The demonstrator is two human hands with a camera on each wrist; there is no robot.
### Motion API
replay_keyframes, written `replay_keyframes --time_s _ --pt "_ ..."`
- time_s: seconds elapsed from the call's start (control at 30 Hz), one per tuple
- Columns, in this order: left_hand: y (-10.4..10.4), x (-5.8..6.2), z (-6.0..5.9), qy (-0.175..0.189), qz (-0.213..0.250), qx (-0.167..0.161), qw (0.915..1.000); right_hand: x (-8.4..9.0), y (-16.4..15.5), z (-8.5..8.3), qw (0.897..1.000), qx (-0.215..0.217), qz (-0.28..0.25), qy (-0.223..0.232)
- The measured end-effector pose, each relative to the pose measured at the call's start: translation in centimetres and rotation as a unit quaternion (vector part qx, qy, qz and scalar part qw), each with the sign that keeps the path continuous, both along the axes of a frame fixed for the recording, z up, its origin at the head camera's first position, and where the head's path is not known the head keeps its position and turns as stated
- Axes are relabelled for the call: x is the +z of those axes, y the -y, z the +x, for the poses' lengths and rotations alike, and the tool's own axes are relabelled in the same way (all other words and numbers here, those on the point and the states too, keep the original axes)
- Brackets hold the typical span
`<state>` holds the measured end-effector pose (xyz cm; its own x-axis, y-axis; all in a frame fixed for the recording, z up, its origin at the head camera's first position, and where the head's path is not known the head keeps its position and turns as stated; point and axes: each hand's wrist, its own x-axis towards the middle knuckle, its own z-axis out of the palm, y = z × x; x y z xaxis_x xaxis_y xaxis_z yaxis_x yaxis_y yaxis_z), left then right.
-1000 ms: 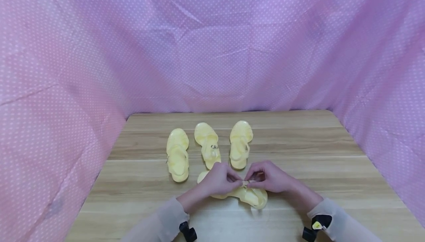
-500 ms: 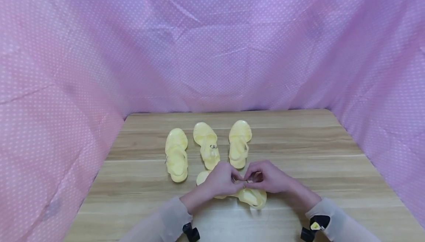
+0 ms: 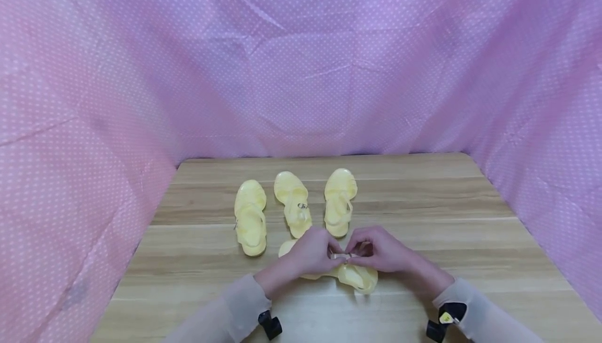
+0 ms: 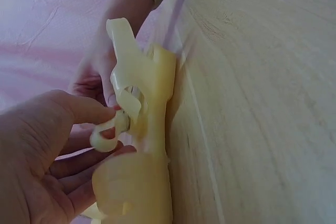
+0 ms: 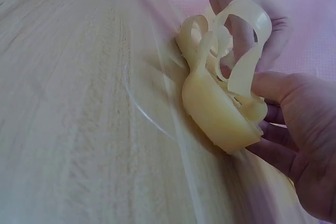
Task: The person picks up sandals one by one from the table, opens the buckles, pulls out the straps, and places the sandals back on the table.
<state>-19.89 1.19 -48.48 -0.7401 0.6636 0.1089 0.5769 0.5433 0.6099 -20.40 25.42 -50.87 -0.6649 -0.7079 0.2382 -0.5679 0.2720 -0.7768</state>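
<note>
A pale yellow sandal (image 3: 358, 277) lies crosswise on the table with its heel to the right. Its middle is covered by my hands. My left hand (image 3: 314, 252) pinches the ankle strap (image 4: 103, 138) beside a small metal buckle (image 4: 125, 121). From the other side, my right hand (image 3: 383, 251) pinches the strap at the same spot, thumb and index finger close to the left fingertips. In the right wrist view, a loop of strap (image 5: 254, 19) arches above the heel (image 5: 220, 114), and the right fingers are partly behind the sandal.
Three more yellow sandals stand toes-away behind the hands: a left one (image 3: 251, 217), a middle one (image 3: 292, 204) and a right one (image 3: 340, 203). The wooden table (image 3: 470, 217) is bordered by a pink dotted cloth (image 3: 301, 71) at the back and sides.
The left hand has shifted slightly right, so the fingertips of both hands are closer together at the buckle. The sandal and the other three stay where they were.
</note>
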Motion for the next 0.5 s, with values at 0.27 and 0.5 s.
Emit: replay_keyframes --time_s 0.27,0.5 --pt "0.40 -0.03 -0.05 -0.022 -0.016 -0.011 0.9996 0.01 0.07 -0.25 1.000 0.004 0.001 -0.006" --pt "0.80 -0.27 0.15 -0.032 0.001 -0.017 0.9993 -0.09 -0.13 -0.15 1.000 0.013 -0.003 -0.015"
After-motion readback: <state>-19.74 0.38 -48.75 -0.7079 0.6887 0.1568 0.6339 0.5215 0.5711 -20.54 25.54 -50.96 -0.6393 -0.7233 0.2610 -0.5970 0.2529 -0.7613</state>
